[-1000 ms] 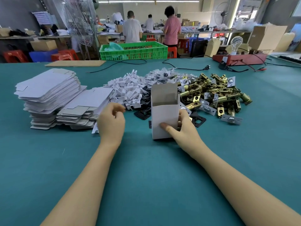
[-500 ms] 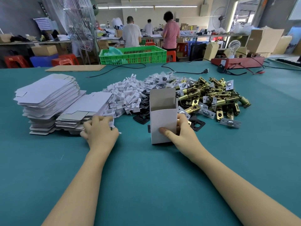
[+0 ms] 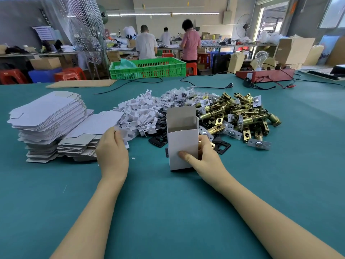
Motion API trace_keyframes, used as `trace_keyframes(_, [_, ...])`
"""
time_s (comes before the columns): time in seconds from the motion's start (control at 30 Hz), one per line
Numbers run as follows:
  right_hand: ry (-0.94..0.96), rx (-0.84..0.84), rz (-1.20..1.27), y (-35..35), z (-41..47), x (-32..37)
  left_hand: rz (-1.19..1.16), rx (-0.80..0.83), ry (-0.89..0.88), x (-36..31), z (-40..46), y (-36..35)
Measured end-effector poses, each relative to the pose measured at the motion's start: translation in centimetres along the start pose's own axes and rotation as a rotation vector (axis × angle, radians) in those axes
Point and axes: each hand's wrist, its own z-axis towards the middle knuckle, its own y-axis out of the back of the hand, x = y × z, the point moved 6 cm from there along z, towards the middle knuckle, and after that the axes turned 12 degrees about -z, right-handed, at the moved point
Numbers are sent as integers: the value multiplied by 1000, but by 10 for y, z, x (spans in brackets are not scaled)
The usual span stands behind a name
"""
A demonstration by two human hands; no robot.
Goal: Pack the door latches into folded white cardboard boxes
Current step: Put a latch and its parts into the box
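Box held upright, left hand fetching an insert

Right hand [image 3: 202, 157] grips the open box [image 3: 182, 144] upright on the table [image 3: 168, 212], thumb across its near face. Left hand [image 3: 113, 150] pinches a small white piece [image 3: 125, 135] at the near edge of the insert pile [image 3: 139, 114]. Latches [image 3: 237, 116] lie heaped just right of the box. Advice: keep the box mouth square and steady; drop the piece in straight, then a latch.

Place: factory packing workshop | Evidence: long green worktop [image 3: 168, 212] heaped with brass door latches [image 3: 240, 116] and flat box blanks [image 3: 46, 116] | green plastic crate [image 3: 147, 69] | cardboard cartons [image 3: 295, 50] | workers [image 3: 146, 44] at rear benches
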Motion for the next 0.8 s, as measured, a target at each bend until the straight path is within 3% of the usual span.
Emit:
trace_keyframes(0.27, [-5,15,8,1,-1,1,-365,-37,-241,-84,-23,-3])
trace_keyframes(0.4, [-2,9,25,0,-2,3,-304,81,-573,-119,-39,-8])
trace_keyframes(0.5, [16,5,40,0,-3,5,-230,176,-713,-126,-50,-20])
trace_keyframes(0.63, [32,5,36,1,-4,6,-122,179,-723,-118,-52,-31])
trace_keyframes(0.8, [48,-7,25,2,-3,7,-5,211,-553,-104,-47,-46])
